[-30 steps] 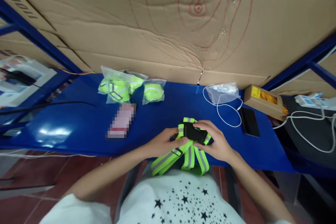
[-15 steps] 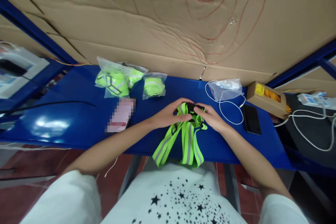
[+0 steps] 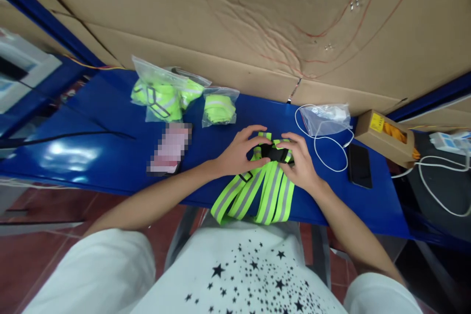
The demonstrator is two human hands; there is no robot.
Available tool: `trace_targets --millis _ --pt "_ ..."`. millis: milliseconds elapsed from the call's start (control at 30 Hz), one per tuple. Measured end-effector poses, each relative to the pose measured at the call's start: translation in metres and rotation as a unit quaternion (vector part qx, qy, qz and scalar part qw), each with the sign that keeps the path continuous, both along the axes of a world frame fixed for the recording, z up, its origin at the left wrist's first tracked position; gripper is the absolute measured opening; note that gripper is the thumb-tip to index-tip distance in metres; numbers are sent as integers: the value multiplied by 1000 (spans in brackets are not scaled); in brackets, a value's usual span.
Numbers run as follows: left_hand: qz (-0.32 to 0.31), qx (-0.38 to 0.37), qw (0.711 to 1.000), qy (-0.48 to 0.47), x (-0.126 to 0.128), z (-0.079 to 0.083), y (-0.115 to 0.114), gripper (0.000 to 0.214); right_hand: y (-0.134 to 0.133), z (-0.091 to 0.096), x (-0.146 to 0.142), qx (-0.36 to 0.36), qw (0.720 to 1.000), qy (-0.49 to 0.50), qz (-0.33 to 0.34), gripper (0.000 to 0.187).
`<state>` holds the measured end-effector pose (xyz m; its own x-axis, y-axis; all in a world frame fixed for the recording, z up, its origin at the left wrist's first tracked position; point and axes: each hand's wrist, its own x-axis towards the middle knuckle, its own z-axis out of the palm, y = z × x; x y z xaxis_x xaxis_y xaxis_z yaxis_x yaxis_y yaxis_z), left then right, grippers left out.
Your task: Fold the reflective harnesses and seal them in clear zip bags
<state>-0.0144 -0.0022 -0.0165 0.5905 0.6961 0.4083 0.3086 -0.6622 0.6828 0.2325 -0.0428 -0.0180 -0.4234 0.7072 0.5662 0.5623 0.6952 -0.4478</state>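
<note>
Neon-green reflective straps with grey stripes, apparently a reflective harness point(image 3: 271, 196), lie on the blue table with their loops hanging toward its front edge. A black part point(image 3: 274, 153) sits where the straps gather at the top. My left hand point(image 3: 245, 152) curls around the left side of this bunch, thumb and fingers on the straps beside the black part. From the right, my right hand point(image 3: 300, 162) grips the other side, with its fingers bent over the top and thumb below. A black slider buckle point(image 3: 245, 175) shows on a left strap. The palms hide some strap ends.
Bagged green straps point(image 3: 162, 98) and a smaller bag of them point(image 3: 220, 108) lie at the back. A phone with a pixelated screen point(image 3: 170, 149) is left; a black phone point(image 3: 359, 166), white cable point(image 3: 319, 152) and cardboard box point(image 3: 386, 137) are right. Cardboard point(image 3: 235, 34) walls the back.
The gathered straps now lie lower and flatter on the table, with the black part more exposed between my hands. My right fingers have bent over the top. The camera view has shifted slightly.
</note>
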Motion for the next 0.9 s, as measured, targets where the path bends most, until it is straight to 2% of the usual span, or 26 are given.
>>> trace_targets --millis 267,400,567,667,767,900 --pt "24 57 998 5 7 -6 -6 33 -4 -8 -6 50 997 -27 -51 45" --pt "5 15 1000 18 12 -12 -5 33 -7 -5 -13 59 985 -143 -73 49" --pt "16 11 1000 23 15 -16 0 30 -8 7 -20 4 933 -328 -151 60" --pt "22 2 996 82 10 -6 1 31 -2 14 -12 0 918 -356 -175 65" --pt "21 31 988 148 3 9 -1 36 3 21 -1 -12 924 -335 -185 68" --pt "23 61 989 133 3 28 -3 38 3 30 -1 12 919 -338 -205 66"
